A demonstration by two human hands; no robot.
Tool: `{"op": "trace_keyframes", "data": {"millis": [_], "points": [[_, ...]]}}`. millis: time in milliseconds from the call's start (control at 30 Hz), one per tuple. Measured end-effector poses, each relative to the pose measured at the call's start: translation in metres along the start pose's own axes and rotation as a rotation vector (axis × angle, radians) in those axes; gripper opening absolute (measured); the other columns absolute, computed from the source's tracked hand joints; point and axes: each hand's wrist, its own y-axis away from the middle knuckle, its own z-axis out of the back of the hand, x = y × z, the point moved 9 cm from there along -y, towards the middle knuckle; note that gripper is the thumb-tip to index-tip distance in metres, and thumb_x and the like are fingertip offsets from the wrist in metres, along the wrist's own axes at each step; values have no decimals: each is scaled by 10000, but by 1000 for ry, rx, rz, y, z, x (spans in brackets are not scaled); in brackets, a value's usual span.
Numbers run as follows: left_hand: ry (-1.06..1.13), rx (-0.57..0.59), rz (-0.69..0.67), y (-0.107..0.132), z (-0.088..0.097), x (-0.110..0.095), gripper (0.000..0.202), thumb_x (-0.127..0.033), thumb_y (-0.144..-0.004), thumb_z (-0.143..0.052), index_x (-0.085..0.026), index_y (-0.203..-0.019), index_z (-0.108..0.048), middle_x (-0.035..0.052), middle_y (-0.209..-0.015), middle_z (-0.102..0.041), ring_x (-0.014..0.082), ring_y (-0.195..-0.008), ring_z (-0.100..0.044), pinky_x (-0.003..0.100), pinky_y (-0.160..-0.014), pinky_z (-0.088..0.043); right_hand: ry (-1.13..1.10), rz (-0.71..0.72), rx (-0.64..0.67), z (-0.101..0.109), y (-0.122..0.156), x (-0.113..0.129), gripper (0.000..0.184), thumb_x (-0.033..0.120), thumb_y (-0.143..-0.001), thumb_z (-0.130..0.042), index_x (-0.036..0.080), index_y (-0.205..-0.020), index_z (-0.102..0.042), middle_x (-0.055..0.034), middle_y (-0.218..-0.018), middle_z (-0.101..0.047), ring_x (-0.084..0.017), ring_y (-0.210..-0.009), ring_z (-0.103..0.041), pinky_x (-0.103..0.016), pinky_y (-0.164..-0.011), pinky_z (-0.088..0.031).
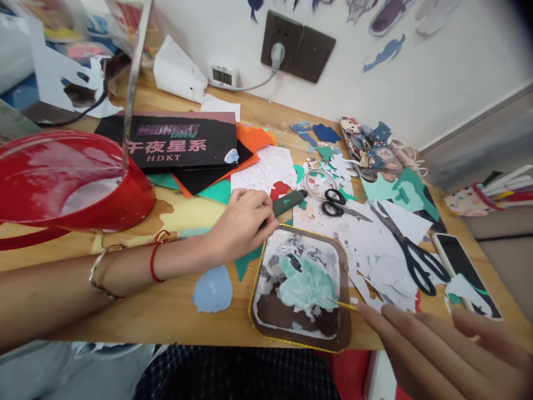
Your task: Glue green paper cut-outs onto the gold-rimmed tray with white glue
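Note:
My left hand (241,225) is closed around the end of a dark green tool (287,203) that lies on the wooden table, just behind a square brown tray (339,333). A teal paper cutout (308,283) covered in white glue lies in the tray. My right hand (437,350) is at the lower right, fingers together, pinching a thin yellow stick (343,304) whose tip touches the cutout. On my left wrist are a red string and a metal bangle.
A red bowl (83,214) stands at the left edge. A black box (183,141) lies on coloured paper sheets at the back. Small scissors (339,203), large black scissors (412,255), a phone (464,272) and several paper scraps cover the right side.

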Motion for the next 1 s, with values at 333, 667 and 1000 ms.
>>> {"op": "trace_keyframes", "data": {"millis": [333,667,1000], "points": [[10,-6,1,-1,1,-1,214,-263,-894,-473,-158,-724,-548,37,-871,-531,156,-865,-494,364,-845,-295,26,148,143,-25,-3,18,379,73,-974,-229,122,-1097,-584,-32,-946,-697,-161,-842,-548,-397,-782,-340],[13,-10,-1,0,1,-1,221,-267,-896,-472,-159,-720,-550,39,-873,-533,156,-865,-494,363,-842,-293,43,209,182,-23,-5,10,414,26,-932,-226,161,-1095,-581,-51,-950,-672,-181,-848,-536,-397,-768,-326],[9,8,6,-1,1,0,214,-267,-898,-458,-160,-730,-537,41,-877,-534,163,-871,-497,371,-847,-297,-27,6,135,-30,-14,-12,313,-8,-894,-325,125,-1005,-585,-48,-791,-644,-158,-681,-532,-361,-698,-333]]}}
